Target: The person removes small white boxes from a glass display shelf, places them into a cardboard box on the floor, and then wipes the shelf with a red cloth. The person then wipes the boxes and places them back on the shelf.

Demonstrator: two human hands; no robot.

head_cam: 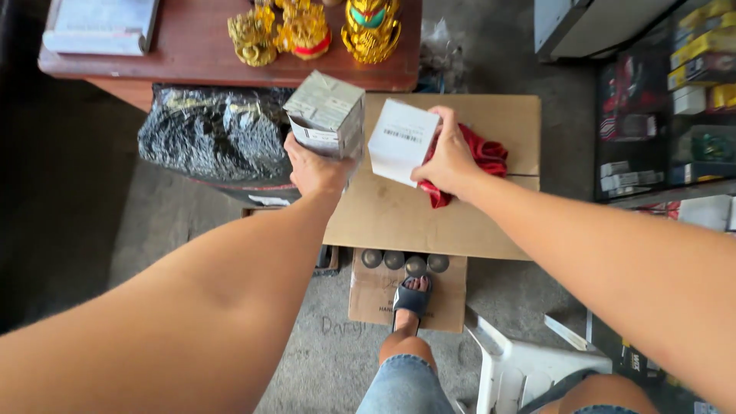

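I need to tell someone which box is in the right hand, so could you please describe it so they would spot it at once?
Start at the big flat cardboard sheet on the floor. Above it the right hand holds a small white box together with a red cloth. Unlike the grey box in the left hand, it is plain white.

A dark red wooden bench (192, 54) runs along the top, carrying three golden figurines (307, 31) and a grey wrapped bundle (100, 27) at its left end. Below it sits a black plastic-wrapped bundle (215, 134). A flat cardboard sheet (460, 222) lies on the concrete floor (153, 222), with a smaller cardboard box (372, 295) just below it. A white plastic stool (529, 368) stands lower right, and shelves of boxes (667, 100) fill the right edge.
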